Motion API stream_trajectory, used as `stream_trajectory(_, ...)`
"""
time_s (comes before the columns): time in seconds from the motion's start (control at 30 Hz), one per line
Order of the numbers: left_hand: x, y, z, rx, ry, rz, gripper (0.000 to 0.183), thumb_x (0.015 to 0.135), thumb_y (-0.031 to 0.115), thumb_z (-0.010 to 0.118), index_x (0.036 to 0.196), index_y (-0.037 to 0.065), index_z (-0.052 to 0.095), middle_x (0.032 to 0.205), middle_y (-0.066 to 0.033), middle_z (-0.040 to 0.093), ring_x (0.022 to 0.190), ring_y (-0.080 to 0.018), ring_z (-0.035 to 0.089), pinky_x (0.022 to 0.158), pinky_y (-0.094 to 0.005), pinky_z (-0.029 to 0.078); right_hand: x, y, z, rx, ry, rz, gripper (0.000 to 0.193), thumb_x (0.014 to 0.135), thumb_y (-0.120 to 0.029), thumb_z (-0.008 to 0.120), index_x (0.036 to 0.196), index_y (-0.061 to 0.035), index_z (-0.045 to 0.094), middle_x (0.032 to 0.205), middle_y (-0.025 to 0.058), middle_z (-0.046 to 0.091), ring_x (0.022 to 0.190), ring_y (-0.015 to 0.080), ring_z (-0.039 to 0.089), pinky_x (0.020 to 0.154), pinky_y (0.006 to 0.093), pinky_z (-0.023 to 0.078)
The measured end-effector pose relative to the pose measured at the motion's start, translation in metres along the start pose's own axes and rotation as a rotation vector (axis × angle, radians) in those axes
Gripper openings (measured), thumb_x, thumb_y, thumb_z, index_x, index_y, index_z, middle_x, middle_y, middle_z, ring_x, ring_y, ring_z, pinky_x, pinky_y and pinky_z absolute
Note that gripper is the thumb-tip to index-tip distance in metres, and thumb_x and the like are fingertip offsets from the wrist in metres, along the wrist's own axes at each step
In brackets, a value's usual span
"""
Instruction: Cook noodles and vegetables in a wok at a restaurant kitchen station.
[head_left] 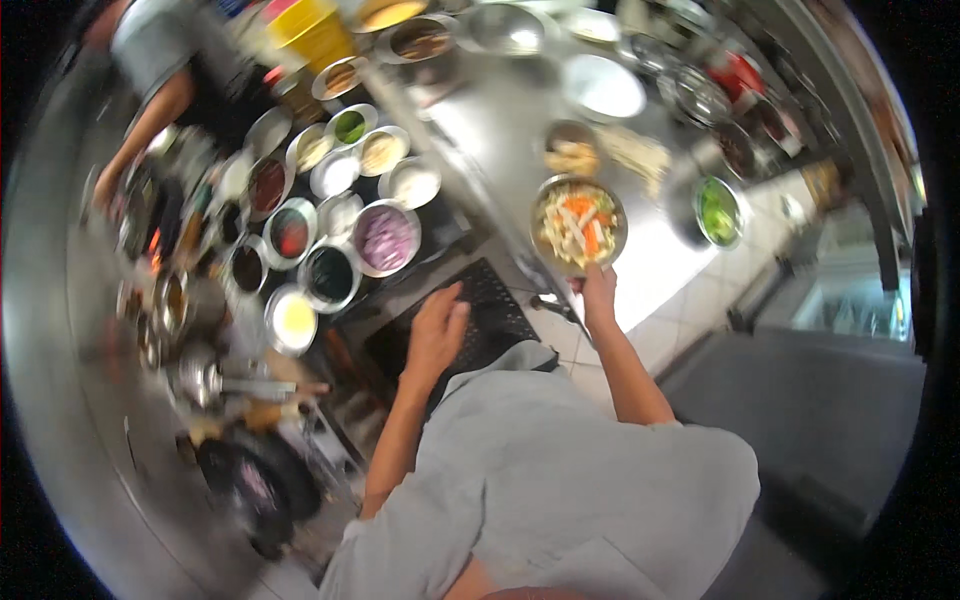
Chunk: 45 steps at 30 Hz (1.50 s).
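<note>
My right hand grips the near rim of a round metal bowl at the edge of the steel counter. In the bowl lie chopped pale vegetables, orange strips and whitish sticks. The fingertips under the rim are hidden. Held over the floor to the left, my left hand has nothing in it, its fingers loosely stretched. Its closest container is a bowl of chopped purple onion. Just behind the held bowl stands a smaller bowl with yellowish pieces, beside a pale bundle of strips.
Several ingredient bowls crowd the left station, among them a bowl of yellow liquid. Further left are a ladle, dark woks and a flame. A co-worker reaches there. A bowl of greens stands right.
</note>
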<state>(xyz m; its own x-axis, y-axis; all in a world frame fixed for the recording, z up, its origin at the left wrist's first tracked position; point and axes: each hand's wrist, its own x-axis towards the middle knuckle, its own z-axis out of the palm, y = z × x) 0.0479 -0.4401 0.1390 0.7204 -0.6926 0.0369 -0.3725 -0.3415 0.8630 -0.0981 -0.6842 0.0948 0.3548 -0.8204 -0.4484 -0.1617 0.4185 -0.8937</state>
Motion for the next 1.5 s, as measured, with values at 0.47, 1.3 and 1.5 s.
stream_trajectory(0.47,-0.254,-0.092,-0.138,0.038,1.284,-0.607,0.019,0.078,0.008,0.060,0.068,0.000,0.046,0.057,-0.0079,0.041,0.056,-0.0122,0.037,0.049,-0.0340,0.034,-0.167,0.089,0.225,-0.516,-1.825,0.298,0.070,0.099,-0.034,0.055,0.150,-0.0001,0.023,0.114,0.0139,0.062,0.095,0.0158,0.061,0.080,0.0292,0.051)
stream_trajectory(1.3,-0.581,-0.257,-0.417,1.348,1.082,-1.027,0.008,0.077,0.002,0.058,0.084,0.003,0.061,0.141,-0.0225,0.049,0.068,-0.0382,0.068,0.058,-0.0469,0.056,-0.238,0.313,0.432,-1.217,-1.517,-0.568,0.043,0.086,-0.028,0.064,0.116,0.0025,0.057,0.109,0.0283,0.063,0.107,0.0433,0.060,0.088,0.0478,0.046)
stream_trajectory(1.5,-0.605,-0.254,-0.399,1.319,1.434,-1.046,0.015,0.080,0.005,0.054,0.091,0.003,0.064,0.134,-0.0221,0.055,0.092,-0.0440,0.065,0.075,-0.0515,0.054,-0.255,0.252,0.421,-1.101,-1.401,-0.659,0.033,0.084,-0.025,0.068,0.099,0.0028,0.061,0.085,0.0214,0.066,0.085,0.0422,0.064,0.075,0.0479,0.048)
